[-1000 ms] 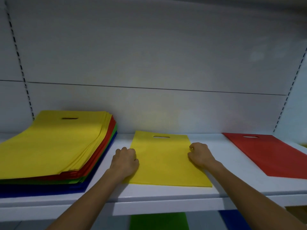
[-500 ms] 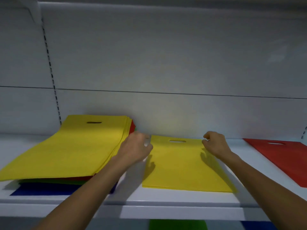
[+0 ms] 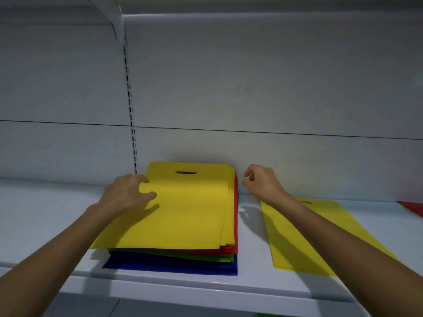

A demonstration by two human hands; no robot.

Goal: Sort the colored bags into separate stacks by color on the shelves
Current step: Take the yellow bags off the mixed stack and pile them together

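A mixed pile of flat bags lies on the white shelf, yellow bags on top, red, green and blue ones beneath. My left hand rests on the left edge of the top yellow bag, fingers spread over it. My right hand hovers just right of the pile near the back wall, fingers loosely curled and holding nothing. A separate yellow bag lies flat to the right, partly under my right forearm. A red bag's corner shows at the far right edge.
The shelf's back panel rises behind the bags, with a slotted upright left of the pile. A shelf bracket hangs at the top. Bare shelf stretches to the left of the pile.
Both hands left the separate yellow bag and moved left to the mixed pile. My view swung left, so the red bag slid almost out of sight.
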